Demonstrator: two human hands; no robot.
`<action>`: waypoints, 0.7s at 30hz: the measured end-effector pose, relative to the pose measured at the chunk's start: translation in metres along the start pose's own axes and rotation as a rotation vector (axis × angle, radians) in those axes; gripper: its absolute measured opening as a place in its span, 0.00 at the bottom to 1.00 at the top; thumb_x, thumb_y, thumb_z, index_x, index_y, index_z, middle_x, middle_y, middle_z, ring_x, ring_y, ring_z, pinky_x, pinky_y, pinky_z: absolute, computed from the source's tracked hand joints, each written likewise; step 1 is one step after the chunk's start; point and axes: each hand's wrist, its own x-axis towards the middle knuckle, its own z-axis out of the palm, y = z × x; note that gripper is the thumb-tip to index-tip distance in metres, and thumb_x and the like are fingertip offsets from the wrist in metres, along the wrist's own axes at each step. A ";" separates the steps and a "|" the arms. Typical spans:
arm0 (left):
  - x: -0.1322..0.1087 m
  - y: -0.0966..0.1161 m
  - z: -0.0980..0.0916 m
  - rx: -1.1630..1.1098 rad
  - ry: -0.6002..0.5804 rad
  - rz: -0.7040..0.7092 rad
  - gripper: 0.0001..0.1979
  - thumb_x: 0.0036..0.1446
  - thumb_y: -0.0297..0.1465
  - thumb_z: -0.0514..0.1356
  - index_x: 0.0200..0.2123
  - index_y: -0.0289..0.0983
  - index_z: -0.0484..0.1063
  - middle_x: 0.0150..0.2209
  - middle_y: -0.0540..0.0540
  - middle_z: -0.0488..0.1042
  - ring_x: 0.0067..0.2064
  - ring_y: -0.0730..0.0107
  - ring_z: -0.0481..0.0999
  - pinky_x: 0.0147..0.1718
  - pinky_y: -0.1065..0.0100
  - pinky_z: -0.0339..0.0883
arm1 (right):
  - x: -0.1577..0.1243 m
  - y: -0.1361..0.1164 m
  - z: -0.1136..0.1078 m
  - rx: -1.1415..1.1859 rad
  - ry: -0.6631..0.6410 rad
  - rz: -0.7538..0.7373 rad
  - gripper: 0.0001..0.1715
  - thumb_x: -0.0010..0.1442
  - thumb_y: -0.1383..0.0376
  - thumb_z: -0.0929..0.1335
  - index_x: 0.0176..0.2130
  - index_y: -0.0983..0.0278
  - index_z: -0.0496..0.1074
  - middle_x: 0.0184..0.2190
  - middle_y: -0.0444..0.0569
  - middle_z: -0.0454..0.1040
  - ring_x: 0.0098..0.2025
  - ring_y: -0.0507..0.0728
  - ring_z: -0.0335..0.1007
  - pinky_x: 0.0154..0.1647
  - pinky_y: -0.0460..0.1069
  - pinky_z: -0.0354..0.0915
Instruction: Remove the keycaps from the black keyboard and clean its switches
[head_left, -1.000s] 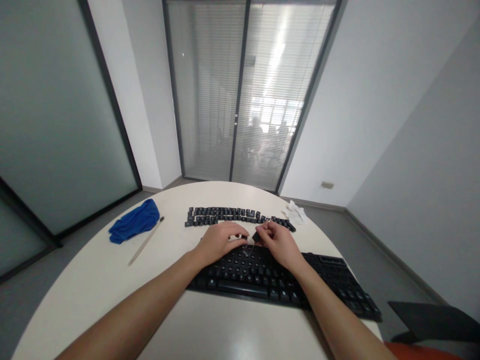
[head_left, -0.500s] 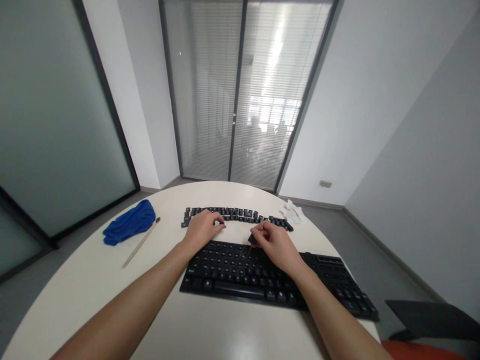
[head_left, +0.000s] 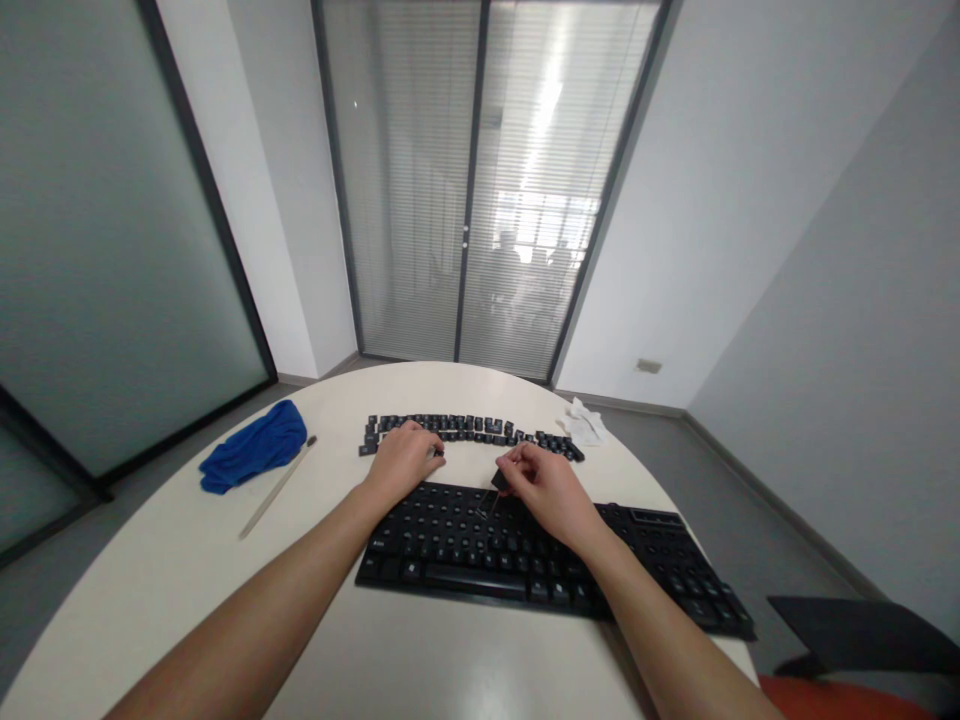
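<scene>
A black keyboard (head_left: 480, 580) lies in front of me on the table, with its upper rows of keys stripped of caps. My right hand (head_left: 536, 485) is closed on a keycap puller (head_left: 499, 481), a small black handle with thin wire loops reaching down over the keyboard's upper rows. Beyond the keyboard's back left corner, my left hand (head_left: 406, 460) has its thumb and fingertips pinched on a small dark keycap (head_left: 439, 453), mostly hidden. Loose black keycaps (head_left: 480, 430) are lined up in curved rows behind both hands, partly covered by the left one.
At the left lie a blue cloth (head_left: 255, 447) and a thin brush (head_left: 277, 488) with a pale handle. Crumpled white tissue (head_left: 583, 422) sits at the back right of the round white table (head_left: 180, 610). A black and orange chair (head_left: 862, 640) stands by the right edge.
My left thumb and fingers have come together on the keycap. The right hand keeps the puller above the keyboard almost in place. The whole view has shifted slightly.
</scene>
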 end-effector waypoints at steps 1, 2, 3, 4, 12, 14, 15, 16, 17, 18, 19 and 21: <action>0.000 -0.001 0.000 -0.008 0.002 0.015 0.08 0.54 0.36 0.66 0.38 0.43 0.81 0.39 0.43 0.77 0.46 0.55 0.75 0.46 0.60 0.68 | 0.000 0.000 0.000 0.003 -0.002 0.002 0.13 0.65 0.57 0.65 0.34 0.63 0.70 0.24 0.46 0.77 0.29 0.56 0.78 0.30 0.47 0.66; 0.000 -0.002 0.001 -0.014 0.004 0.029 0.08 0.53 0.35 0.66 0.38 0.43 0.81 0.39 0.43 0.77 0.46 0.54 0.74 0.46 0.59 0.68 | 0.000 0.000 0.000 0.007 -0.002 0.005 0.13 0.65 0.56 0.65 0.34 0.63 0.70 0.24 0.46 0.77 0.29 0.56 0.78 0.30 0.47 0.67; 0.000 -0.003 0.001 -0.020 0.008 0.041 0.08 0.53 0.35 0.66 0.38 0.43 0.81 0.39 0.43 0.78 0.47 0.54 0.74 0.46 0.59 0.68 | 0.000 0.000 0.000 0.011 -0.002 0.005 0.13 0.65 0.56 0.65 0.34 0.63 0.70 0.24 0.46 0.77 0.29 0.56 0.78 0.30 0.47 0.67; 0.000 -0.004 0.002 -0.026 0.010 0.046 0.09 0.53 0.34 0.66 0.38 0.43 0.80 0.39 0.44 0.78 0.47 0.54 0.74 0.47 0.59 0.68 | 0.000 0.001 0.000 0.014 -0.003 0.005 0.14 0.65 0.56 0.65 0.34 0.63 0.70 0.24 0.46 0.78 0.29 0.56 0.78 0.30 0.48 0.67; 0.001 -0.007 0.000 -0.057 -0.012 0.021 0.13 0.53 0.30 0.63 0.43 0.44 0.79 0.41 0.44 0.78 0.48 0.56 0.75 0.49 0.61 0.67 | 0.000 -0.003 -0.002 -0.014 0.000 -0.005 0.14 0.65 0.57 0.65 0.33 0.63 0.71 0.23 0.46 0.78 0.27 0.56 0.76 0.31 0.48 0.66; 0.002 -0.007 -0.001 -0.031 -0.019 0.024 0.12 0.54 0.29 0.62 0.42 0.44 0.80 0.40 0.44 0.78 0.47 0.57 0.76 0.48 0.61 0.67 | 0.000 -0.004 -0.002 -0.009 0.001 -0.005 0.14 0.65 0.57 0.65 0.33 0.63 0.71 0.23 0.45 0.78 0.28 0.56 0.76 0.31 0.48 0.66; 0.002 -0.006 -0.001 -0.020 -0.018 0.025 0.11 0.55 0.29 0.62 0.41 0.44 0.80 0.40 0.44 0.78 0.46 0.57 0.76 0.47 0.61 0.68 | 0.000 -0.005 -0.003 -0.005 0.002 -0.005 0.14 0.65 0.57 0.65 0.33 0.63 0.71 0.23 0.45 0.78 0.28 0.56 0.76 0.31 0.48 0.66; 0.002 -0.006 -0.001 -0.012 -0.013 0.027 0.11 0.55 0.29 0.62 0.41 0.44 0.80 0.40 0.44 0.78 0.46 0.56 0.76 0.47 0.61 0.68 | -0.001 -0.005 -0.002 -0.003 0.002 -0.005 0.14 0.65 0.57 0.65 0.32 0.63 0.70 0.23 0.45 0.78 0.28 0.56 0.76 0.31 0.48 0.66; 0.002 -0.006 -0.001 -0.008 -0.006 0.031 0.10 0.56 0.29 0.62 0.40 0.43 0.80 0.40 0.44 0.78 0.46 0.56 0.76 0.47 0.61 0.68 | -0.001 -0.006 -0.002 -0.003 0.003 -0.005 0.14 0.65 0.57 0.65 0.32 0.63 0.70 0.23 0.45 0.77 0.28 0.56 0.76 0.31 0.48 0.66; 0.003 -0.006 0.000 -0.005 0.003 0.035 0.09 0.56 0.29 0.62 0.40 0.43 0.80 0.40 0.43 0.78 0.47 0.56 0.75 0.47 0.60 0.67 | -0.001 -0.006 -0.002 -0.003 0.001 -0.006 0.14 0.65 0.57 0.65 0.32 0.63 0.70 0.23 0.45 0.77 0.28 0.56 0.77 0.31 0.48 0.66; 0.003 -0.006 0.000 -0.005 0.011 0.039 0.09 0.56 0.29 0.62 0.39 0.43 0.80 0.39 0.43 0.78 0.47 0.55 0.75 0.48 0.60 0.67 | -0.001 -0.006 -0.002 -0.001 0.000 -0.006 0.14 0.65 0.57 0.65 0.32 0.63 0.70 0.23 0.45 0.77 0.28 0.56 0.77 0.31 0.48 0.66; 0.003 -0.006 0.001 -0.008 0.025 0.038 0.08 0.56 0.29 0.63 0.39 0.43 0.81 0.39 0.43 0.79 0.48 0.55 0.74 0.48 0.60 0.67 | -0.002 -0.006 -0.002 0.004 -0.005 -0.004 0.14 0.65 0.57 0.65 0.32 0.62 0.71 0.23 0.45 0.77 0.28 0.56 0.77 0.31 0.48 0.66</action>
